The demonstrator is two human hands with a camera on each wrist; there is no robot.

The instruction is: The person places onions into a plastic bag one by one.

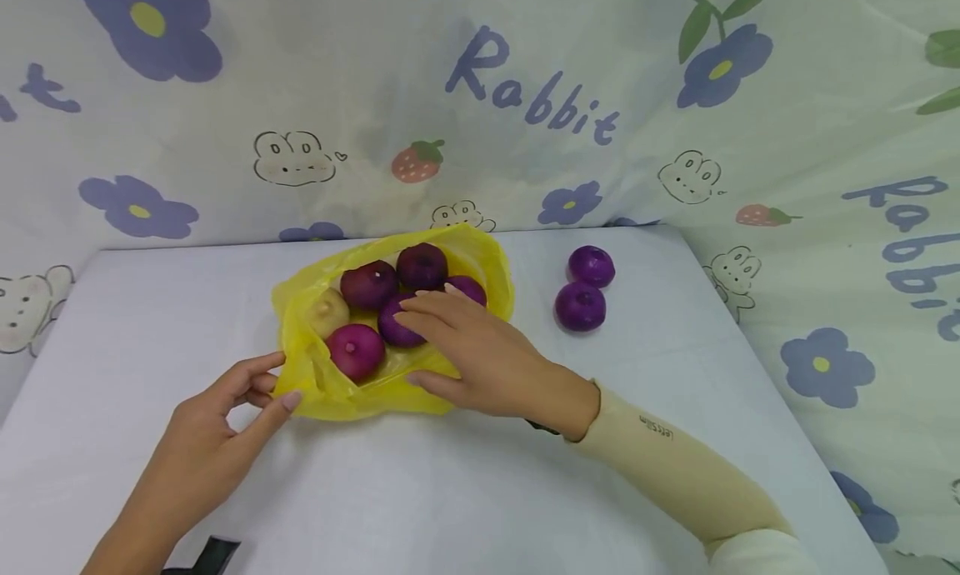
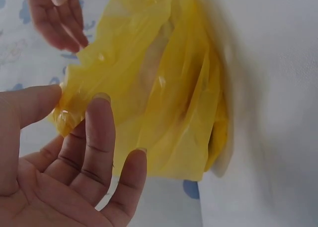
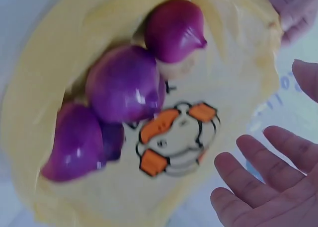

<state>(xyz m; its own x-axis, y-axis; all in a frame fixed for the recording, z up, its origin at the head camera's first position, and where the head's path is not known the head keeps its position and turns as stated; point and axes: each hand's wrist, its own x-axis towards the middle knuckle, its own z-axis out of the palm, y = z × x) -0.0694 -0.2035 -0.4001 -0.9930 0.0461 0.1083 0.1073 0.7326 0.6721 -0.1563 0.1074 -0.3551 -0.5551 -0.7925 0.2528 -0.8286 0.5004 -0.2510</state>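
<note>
A yellow plastic bag (image 1: 352, 400) lies spread with its mouth up, holding several purple onions (image 1: 356, 352) and one pale onion (image 1: 327, 312). My left hand (image 1: 213, 429) pinches the bag's near left edge between thumb and fingers; in the left wrist view the gathered yellow plastic (image 2: 144, 78) shows between them. Over the bag's right side hovers my right hand (image 1: 487, 350), its fingers extended and spread. In the right wrist view nothing is in its grasp, and the onions (image 3: 124, 83) sit apart from the fingertips.
Two more purple onions (image 1: 581, 307) lie close together on the white table (image 1: 645, 425), right of the bag. A patterned cloth (image 1: 360, 100) with flowers and rabbits hangs behind and beside the table.
</note>
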